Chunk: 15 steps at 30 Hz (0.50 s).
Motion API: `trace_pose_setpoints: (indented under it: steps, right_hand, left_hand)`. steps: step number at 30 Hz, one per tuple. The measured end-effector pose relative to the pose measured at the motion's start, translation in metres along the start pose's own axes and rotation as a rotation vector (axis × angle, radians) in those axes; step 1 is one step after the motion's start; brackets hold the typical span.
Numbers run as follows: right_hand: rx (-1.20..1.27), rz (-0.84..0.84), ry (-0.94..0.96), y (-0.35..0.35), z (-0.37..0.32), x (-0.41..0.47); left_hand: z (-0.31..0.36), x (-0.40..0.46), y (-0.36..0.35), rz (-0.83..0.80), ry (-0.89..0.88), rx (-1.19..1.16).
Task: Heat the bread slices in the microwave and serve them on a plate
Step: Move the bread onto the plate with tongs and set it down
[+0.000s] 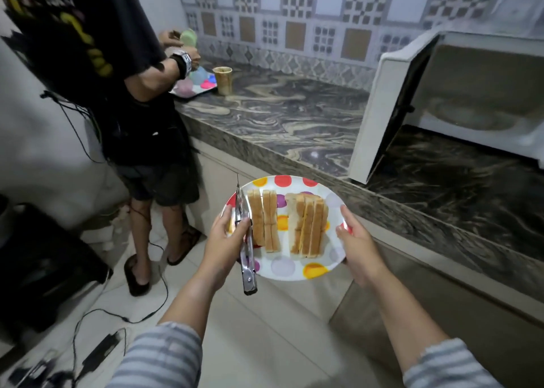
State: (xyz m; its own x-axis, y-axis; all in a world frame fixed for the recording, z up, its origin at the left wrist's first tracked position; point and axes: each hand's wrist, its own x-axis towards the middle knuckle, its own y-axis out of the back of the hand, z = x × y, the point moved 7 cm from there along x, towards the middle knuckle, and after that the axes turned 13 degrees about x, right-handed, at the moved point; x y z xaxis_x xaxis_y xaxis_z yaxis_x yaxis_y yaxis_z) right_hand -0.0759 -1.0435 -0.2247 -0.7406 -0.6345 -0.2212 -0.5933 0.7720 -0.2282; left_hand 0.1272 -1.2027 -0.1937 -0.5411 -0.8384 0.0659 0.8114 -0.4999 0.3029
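Note:
I hold a white plate with coloured dots point(297, 270) in front of the counter edge. Several bread slices point(287, 224) stand on it in two groups, side by side. My left hand point(225, 240) grips the plate's left rim and also holds metal tongs point(245, 240) against it, the tongs pointing away from me. My right hand point(357, 245) grips the plate's right rim. The white microwave point(482, 93) stands on the counter at the right with its door point(379, 117) swung wide; its inside looks bare.
Another person point(123, 93) stands at the left end of the marble counter point(279, 117), handling coloured items over a tray point(195, 86); a paper cup point(222, 80) stands beside it. Cables point(117, 317) and dark equipment lie on the floor at the left.

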Motion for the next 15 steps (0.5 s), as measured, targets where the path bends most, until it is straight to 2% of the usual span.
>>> trace_pose_setpoints:
  steps: [8, 15]
  right_hand:
    - [0.012, 0.117, 0.107, -0.079, -0.021, 0.075]
    - [-0.083, 0.210, 0.210, -0.099, -0.071, 0.148]
  left_hand:
    - [0.001, 0.134, 0.044, -0.111, -0.079, 0.044]
    - [0.011, 0.243, 0.024, -0.196, -0.136, 0.013]
